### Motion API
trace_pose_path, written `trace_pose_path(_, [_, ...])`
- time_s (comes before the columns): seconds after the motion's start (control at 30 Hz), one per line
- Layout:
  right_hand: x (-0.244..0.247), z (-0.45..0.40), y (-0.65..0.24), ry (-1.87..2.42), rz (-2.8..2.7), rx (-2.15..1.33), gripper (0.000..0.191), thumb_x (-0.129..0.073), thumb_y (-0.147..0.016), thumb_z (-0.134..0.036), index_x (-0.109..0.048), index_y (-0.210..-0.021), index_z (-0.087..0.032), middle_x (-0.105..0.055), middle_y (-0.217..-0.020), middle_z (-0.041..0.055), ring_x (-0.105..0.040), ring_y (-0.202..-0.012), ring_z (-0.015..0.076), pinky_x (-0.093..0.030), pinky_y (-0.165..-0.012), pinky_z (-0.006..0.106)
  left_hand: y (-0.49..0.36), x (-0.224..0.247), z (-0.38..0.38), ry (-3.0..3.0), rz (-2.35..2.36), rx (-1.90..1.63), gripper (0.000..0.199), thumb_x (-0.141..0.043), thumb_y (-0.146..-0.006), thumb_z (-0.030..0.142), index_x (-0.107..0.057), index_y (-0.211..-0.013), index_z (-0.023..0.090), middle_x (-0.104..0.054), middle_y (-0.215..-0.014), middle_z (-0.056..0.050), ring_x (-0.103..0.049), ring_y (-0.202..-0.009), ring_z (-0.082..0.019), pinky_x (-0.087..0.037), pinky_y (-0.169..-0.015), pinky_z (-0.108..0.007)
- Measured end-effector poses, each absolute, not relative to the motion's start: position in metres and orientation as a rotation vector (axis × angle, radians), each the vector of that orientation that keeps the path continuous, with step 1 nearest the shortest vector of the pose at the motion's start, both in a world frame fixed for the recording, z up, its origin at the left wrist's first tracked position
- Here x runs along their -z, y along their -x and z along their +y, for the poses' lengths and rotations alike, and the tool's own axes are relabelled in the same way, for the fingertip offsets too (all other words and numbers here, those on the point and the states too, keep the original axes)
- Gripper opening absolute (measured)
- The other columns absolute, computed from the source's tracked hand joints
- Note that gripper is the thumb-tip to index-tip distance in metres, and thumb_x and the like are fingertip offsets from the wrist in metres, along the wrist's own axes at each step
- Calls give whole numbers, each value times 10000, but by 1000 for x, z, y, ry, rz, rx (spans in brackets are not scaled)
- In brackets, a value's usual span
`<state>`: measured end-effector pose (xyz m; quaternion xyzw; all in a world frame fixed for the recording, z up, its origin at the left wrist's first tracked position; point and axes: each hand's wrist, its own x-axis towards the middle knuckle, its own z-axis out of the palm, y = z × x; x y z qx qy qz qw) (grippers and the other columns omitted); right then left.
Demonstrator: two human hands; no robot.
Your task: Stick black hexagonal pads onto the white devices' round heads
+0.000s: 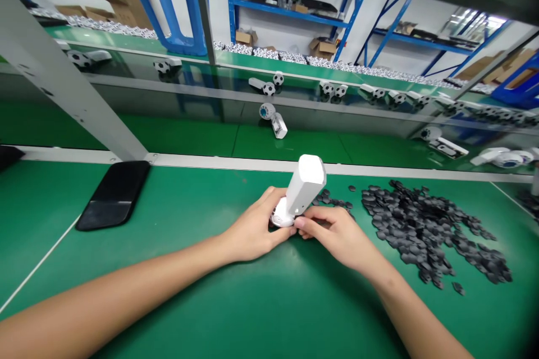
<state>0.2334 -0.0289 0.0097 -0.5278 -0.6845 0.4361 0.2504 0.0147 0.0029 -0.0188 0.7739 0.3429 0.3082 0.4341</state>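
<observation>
A white device [306,182] is held over the middle of the desk [189,303], near its far edge; whether its round base is rested on the surface cannot be told. The blocky body is tilted up and to the right, and the base's underside and part of its rim are hidden by the hands. The base is gripped by the left hand [255,230], whose fingers are curled around its far side with the thumb laid along the near side; the fingertips are covered by the device. The left forearm is stretched in from the lower left corner.

The right hand [337,230] is brought in from the lower right with the wrist bent inward. Its thumb and index finger are drawn nearly together at the base's right edge; whether a small part is pinched between them cannot be made out, and the other fingers are mostly tucked out of sight. Both arms are cut off by the frame.

A small cluster of black pieces [332,200] is partly blocked by the device and right hand. Farther right, a large heap of black pieces [421,230] is spread, its overlapping pieces hard to separate. At left, a black slab [115,195] is laid near the white rail [219,164].
</observation>
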Motion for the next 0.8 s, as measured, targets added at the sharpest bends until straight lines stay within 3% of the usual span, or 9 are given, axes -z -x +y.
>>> trace_pose_path(0.2, [-5,-29,-232,1569,-1755,-1239,359,-716,-914,-486,-732,-711,-191,-666,-621,-7,-533,-575,140,-337,-531,266,-14,19,1,-2019,827,-698,575,-661,-915,204,-452,-1441,305,-531,-1310,-54,-616,-1094,-221,-502,-930,-363])
trace_pose_path(0.53, [7,-24,-223,1576,-1514,-1347,315,-791,-831,-446,-716,-673,-183,-672,-585,7,-594,-548,147,-450,-550,255,-15,20,4,-2030,821,-723,410,-627,-934,228,-501,-1324,253,-550,-1224,-84,-585,-1054,-241,-505,-912,-382])
trace_pose_path(0.67, [6,-23,-222,1600,-1498,-1381,332,-758,-856,-458,-680,-683,-187,-645,-565,-5,-568,-478,127,-414,-456,229,-16,17,2,-2036,822,-770,405,-620,-929,200,-504,-1315,240,-572,-1151,-72,-563,-1057,-244,-494,-897,-365])
trace_pose_path(0.8, [5,-24,-220,1574,-1498,-1438,327,-755,-863,-454,-674,-707,-179,-636,-577,-6,-578,-495,128,-414,-453,220,-16,15,3,-2009,745,-782,387,-636,-905,200,-533,-1277,227,-593,-1153,-72,-555,-1060,-249,-480,-902,-368])
